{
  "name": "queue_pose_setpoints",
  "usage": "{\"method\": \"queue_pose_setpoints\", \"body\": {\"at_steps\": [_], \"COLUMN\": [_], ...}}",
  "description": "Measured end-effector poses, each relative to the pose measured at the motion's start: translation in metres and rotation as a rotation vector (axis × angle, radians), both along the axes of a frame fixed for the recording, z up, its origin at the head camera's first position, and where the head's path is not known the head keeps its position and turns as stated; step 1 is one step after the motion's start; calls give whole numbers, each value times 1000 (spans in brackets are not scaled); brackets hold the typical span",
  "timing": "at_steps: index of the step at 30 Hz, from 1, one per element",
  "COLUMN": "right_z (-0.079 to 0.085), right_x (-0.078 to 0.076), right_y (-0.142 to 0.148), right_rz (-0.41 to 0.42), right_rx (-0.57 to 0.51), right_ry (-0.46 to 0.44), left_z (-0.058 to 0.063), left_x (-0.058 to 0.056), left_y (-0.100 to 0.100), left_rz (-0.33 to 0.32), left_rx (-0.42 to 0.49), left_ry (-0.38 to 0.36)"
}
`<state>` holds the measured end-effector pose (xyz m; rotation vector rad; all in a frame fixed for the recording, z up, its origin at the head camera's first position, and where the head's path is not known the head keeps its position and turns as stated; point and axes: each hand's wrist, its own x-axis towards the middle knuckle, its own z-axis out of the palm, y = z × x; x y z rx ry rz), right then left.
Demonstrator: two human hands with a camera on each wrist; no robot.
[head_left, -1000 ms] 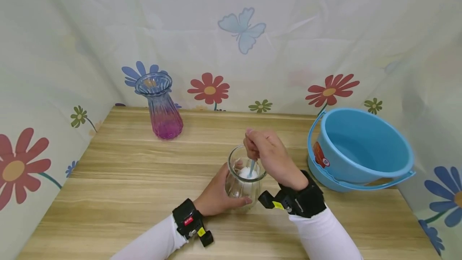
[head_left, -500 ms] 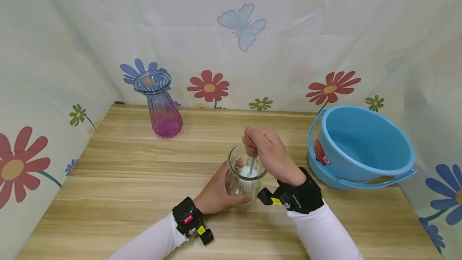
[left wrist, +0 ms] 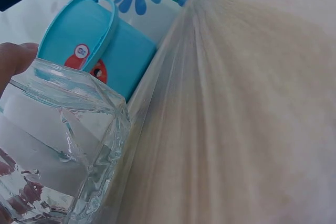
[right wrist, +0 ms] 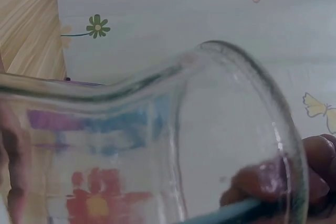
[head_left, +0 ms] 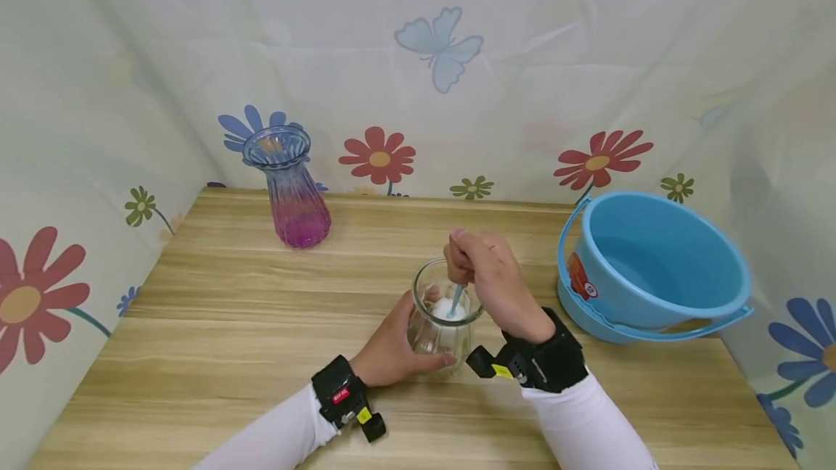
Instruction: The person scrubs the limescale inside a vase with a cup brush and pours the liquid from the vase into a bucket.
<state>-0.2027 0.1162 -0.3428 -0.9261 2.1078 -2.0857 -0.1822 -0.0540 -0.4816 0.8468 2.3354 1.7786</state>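
Observation:
A clear glass vase (head_left: pixel 440 343) stands near the middle of the table, and my left hand (head_left: pixel 395 354) grips its side low down, thumb across the front. Above its mouth my right hand (head_left: pixel 493 281) holds the light blue handle of a bottle brush (head_left: pixel 451 308), whose white head sits inside the glass. In the left wrist view the ridged base of the vase (left wrist: pixel 113 129) fills the lower left, with the white head showing through. Through the glass rim in the right wrist view, curled fingers (right wrist: pixel 257 182) hold the blue handle (right wrist: pixel 231 213).
A blue bucket (head_left: pixel 653 267) with its handle lowered stands to the right, close to my right forearm. At the back left is a ribbed blue-to-pink glass vase (head_left: pixel 299 209). A flowered curtain (head_left: pixel 509 107) borders the wooden table (head_left: pixel 248 325) behind and at both sides.
My right hand dips slightly, then shifts a little to the right with the brush handle. The left hand keeps its grip on the vase. The head view has tilted slightly.

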Motion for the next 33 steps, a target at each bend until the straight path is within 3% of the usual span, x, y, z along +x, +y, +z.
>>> {"method": "queue_pose_setpoints", "body": {"at_steps": [10, 18, 20, 27, 29, 33], "right_z": [12, 34, 39, 52, 51, 45], "right_x": [4, 8, 9, 13, 12, 8], "right_y": [0, 3, 3, 3, 3, 3], "right_rz": [5, 41, 42, 17, 12, 9], "right_rx": [-64, -104, -107, -103, -103, -111], "right_ry": [18, 77, 91, 101, 107, 121], "left_z": [-5, -40, -41, -10, -10, -23], "left_x": [-3, -19, -19, -4, -4, -10], "left_y": [1, 3, 3, 1, 1, 2], "left_rz": [-8, -6, -2, 2, 4, 10], "left_rx": [18, -7, -16, 28, 33, 5], "left_ry": [19, 70, 90, 84, 90, 79]}}
